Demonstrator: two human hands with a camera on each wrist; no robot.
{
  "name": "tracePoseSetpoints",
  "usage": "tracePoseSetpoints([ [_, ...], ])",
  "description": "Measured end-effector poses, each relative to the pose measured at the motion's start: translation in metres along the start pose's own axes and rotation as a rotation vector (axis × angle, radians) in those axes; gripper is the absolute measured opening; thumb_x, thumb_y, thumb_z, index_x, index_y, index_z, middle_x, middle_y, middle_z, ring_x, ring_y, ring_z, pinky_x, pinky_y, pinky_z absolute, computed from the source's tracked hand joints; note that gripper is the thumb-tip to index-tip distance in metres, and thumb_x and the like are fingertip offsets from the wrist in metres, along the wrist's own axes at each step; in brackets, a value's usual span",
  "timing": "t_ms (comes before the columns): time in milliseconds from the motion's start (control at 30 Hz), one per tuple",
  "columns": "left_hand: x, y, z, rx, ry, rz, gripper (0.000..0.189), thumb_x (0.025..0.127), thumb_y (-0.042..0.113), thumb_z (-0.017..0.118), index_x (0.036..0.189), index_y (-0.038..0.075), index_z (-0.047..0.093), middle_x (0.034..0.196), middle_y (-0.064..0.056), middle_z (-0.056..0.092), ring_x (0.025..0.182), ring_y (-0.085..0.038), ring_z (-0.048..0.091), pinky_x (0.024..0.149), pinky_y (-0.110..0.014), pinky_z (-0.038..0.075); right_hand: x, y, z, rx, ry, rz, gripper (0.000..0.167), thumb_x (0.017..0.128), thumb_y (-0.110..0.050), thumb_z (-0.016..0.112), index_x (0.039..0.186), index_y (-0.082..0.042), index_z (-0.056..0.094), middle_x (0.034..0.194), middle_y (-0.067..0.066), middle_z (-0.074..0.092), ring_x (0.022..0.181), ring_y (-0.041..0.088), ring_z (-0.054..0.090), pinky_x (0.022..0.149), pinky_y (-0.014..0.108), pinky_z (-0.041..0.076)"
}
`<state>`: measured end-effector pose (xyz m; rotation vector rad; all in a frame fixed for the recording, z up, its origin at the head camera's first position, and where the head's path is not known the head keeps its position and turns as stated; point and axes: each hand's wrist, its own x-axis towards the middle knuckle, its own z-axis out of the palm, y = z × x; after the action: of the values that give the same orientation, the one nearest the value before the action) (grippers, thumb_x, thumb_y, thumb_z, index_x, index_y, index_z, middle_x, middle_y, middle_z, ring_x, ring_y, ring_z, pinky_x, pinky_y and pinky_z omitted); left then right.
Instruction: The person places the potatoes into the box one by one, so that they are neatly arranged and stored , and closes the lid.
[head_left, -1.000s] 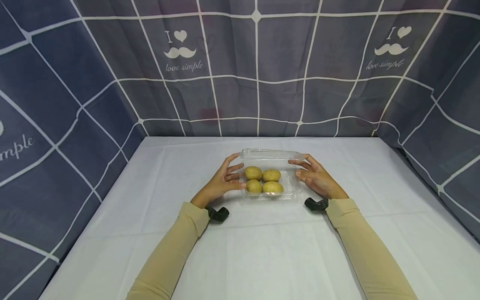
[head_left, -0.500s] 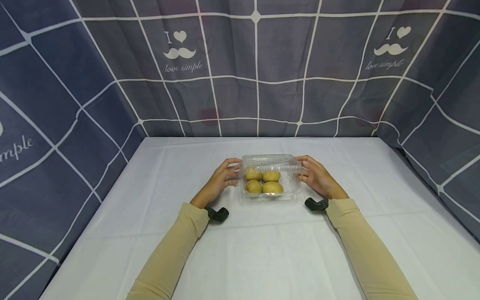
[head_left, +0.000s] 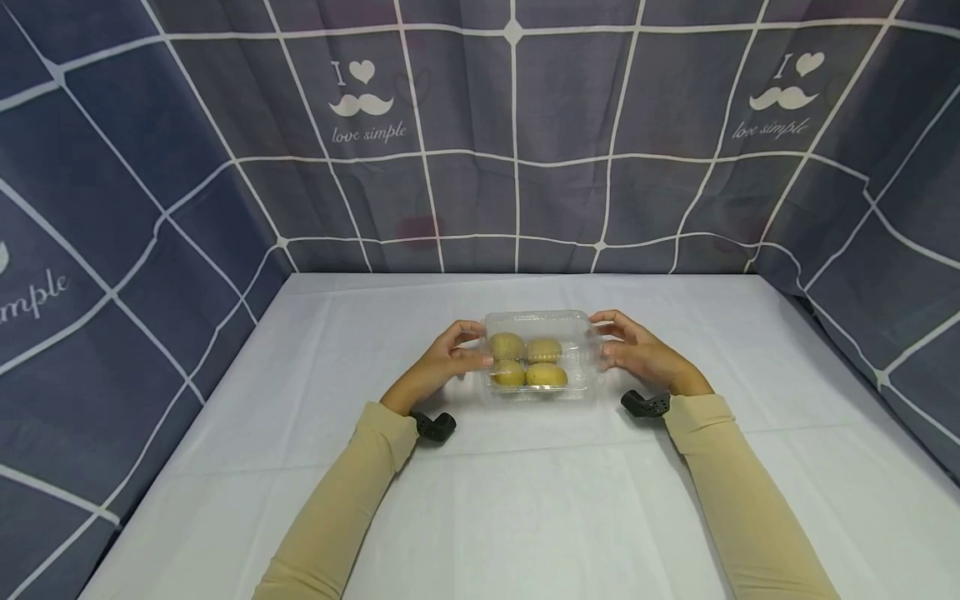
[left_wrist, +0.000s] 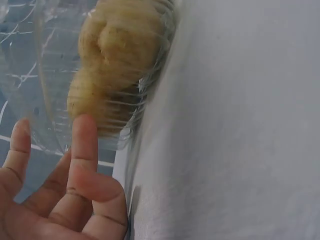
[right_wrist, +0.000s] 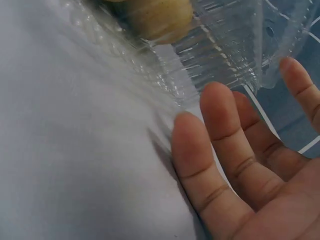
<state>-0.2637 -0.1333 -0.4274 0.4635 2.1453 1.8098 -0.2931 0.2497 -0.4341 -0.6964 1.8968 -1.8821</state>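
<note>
A clear plastic clamshell box [head_left: 581,367] sits on the white cloth, its lid [head_left: 540,321] lowered over the contents. Several yellow potatoes [head_left: 546,375] are grouped toward the left inside it, visible through the plastic. My left hand [head_left: 446,358] is at the box's left side, thumb at the lid's edge and other fingers near the back corner. At the opposite side is my right hand [head_left: 637,354], its fingers spread and loosely extended along the ribbed wall [right_wrist: 215,60]. The left wrist view shows extended fingers [left_wrist: 85,140] right at the box wall and one finger bent.
A white cloth [head_left: 510,500] covers the table. Dark grid-patterned curtain [head_left: 465,200] surrounds its back and both sides. A black wrist device [head_left: 435,427] is worn on each wrist, below beige sleeves.
The lid, raised at the back a second ago, has come down over the potatoes. My left thumb left the edge and returned; the right wrist shifted slightly right.
</note>
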Motion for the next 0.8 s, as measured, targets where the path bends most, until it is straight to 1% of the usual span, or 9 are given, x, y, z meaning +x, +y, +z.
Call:
tracePoseSetpoints([
  [67,-0.0008,0.0004,-0.0007,-0.020,-0.013,-0.004,0.068,0.096,0.015,0.074,0.155,0.007,0.041,0.168,-0.020,0.037,0.137,-0.038,0.057,0.084,-0.033,0.047,-0.0005,-0.0015,-0.0002,-0.017,-0.008,0.034,0.049,0.103,-0.011,0.070,0.146,-0.024,0.050,0.147,0.025,0.037,0.114,0.022,0.059,0.091,0.030,0.060],
  [133,-0.0010,0.0003,-0.0014,-0.036,-0.019,-0.003,0.079,0.095,0.014,0.076,0.161,0.008,0.033,0.170,-0.020,0.035,0.136,-0.038,0.057,0.079,-0.033,0.046,-0.0004,-0.0026,-0.0003,-0.022,-0.016,0.061,0.059,0.102,-0.011,0.072,0.153,-0.023,0.044,0.147,0.026,0.037,0.115,0.022,0.060,0.092,0.029,0.059],
  [233,-0.0006,-0.0006,-0.0021,-0.054,-0.031,-0.012,0.095,0.095,0.014,0.078,0.171,0.013,0.021,0.171,-0.020,0.032,0.131,-0.034,0.059,0.070,-0.031,0.045,0.0004,-0.0041,0.0001,-0.030,-0.033,0.096,0.078,0.100,-0.008,0.073,0.165,-0.020,0.031,0.145,0.025,0.037,0.112,0.023,0.061,0.090,0.030,0.059],
  [300,-0.0002,-0.0010,-0.0022,-0.048,-0.042,-0.023,0.101,0.094,0.014,0.078,0.174,0.016,0.015,0.170,-0.022,0.031,0.124,-0.028,0.061,0.065,-0.029,0.045,0.0008,-0.0052,0.0003,-0.038,-0.047,0.114,0.089,0.098,-0.006,0.074,0.170,-0.018,0.023,0.143,0.025,0.036,0.111,0.025,0.060,0.088,0.032,0.059],
  [400,-0.0002,-0.0011,-0.0021,-0.031,-0.063,-0.042,0.104,0.094,0.014,0.078,0.175,0.019,0.013,0.168,-0.024,0.031,0.101,-0.021,0.062,0.062,-0.027,0.046,0.0007,-0.0055,-0.0001,-0.050,-0.069,0.133,0.099,0.096,-0.006,0.077,0.173,-0.017,0.016,0.139,0.026,0.036,0.110,0.026,0.058,0.086,0.033,0.060],
  [500,-0.0008,-0.0009,-0.0022,-0.004,-0.084,-0.049,0.105,0.094,0.012,0.079,0.175,0.020,0.014,0.164,-0.027,0.032,0.080,-0.019,0.057,0.061,-0.027,0.049,0.0000,-0.0047,-0.0008,-0.052,-0.089,0.143,0.105,0.094,-0.006,0.079,0.174,-0.018,0.013,0.136,0.026,0.037,0.107,0.024,0.058,0.085,0.033,0.060],
  [600,-0.0012,-0.0007,-0.0023,0.023,-0.108,-0.045,0.107,0.093,0.010,0.079,0.176,0.020,0.012,0.157,-0.030,0.036,0.073,-0.019,0.056,0.060,-0.028,0.050,0.0001,-0.0029,-0.0015,-0.052,-0.113,0.147,0.110,0.092,-0.003,0.080,0.175,-0.018,0.009,0.132,0.025,0.040,0.101,0.020,0.060,0.084,0.031,0.060],
  [700,-0.0001,-0.0020,-0.0023,0.050,-0.122,-0.041,0.108,0.093,0.009,0.080,0.176,0.021,0.011,0.148,-0.029,0.042,0.073,-0.019,0.057,0.059,-0.029,0.050,0.0008,-0.0013,-0.0022,-0.048,-0.135,0.148,0.114,0.090,0.001,0.079,0.175,-0.017,0.005,0.116,0.017,0.050,0.091,0.015,0.060,0.079,0.029,0.059],
  [800,0.0006,-0.0026,-0.0025,0.055,-0.137,-0.034,0.109,0.094,0.007,0.079,0.176,0.022,0.009,0.129,-0.023,0.054,0.073,-0.019,0.058,0.058,-0.028,0.050,0.0008,-0.0005,-0.0027,-0.034,-0.158,0.147,0.116,0.090,0.002,0.079,0.175,-0.018,0.002,0.100,0.007,0.054,0.084,0.013,0.060,0.073,0.027,0.056],
])
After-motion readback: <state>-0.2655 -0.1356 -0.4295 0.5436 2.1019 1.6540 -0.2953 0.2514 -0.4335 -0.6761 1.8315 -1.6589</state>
